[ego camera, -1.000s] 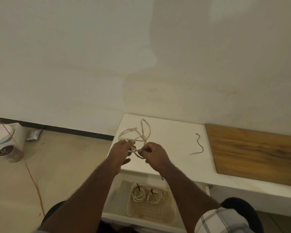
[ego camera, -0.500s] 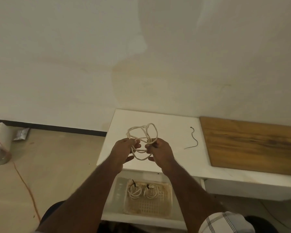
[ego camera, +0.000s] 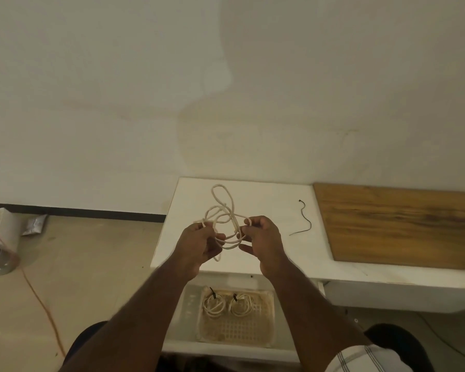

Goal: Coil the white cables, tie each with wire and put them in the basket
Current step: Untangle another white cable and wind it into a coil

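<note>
Both hands hold a loose white cable over the white table.
Left hand and right hand curl their fingers round its loops.

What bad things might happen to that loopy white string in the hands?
The white cable is held in loose, uneven loops between the left hand and right hand, so it might tangle or spring open. The black wire lies apart on the white table; letting go with one hand to reach it could undo the coil.
</note>
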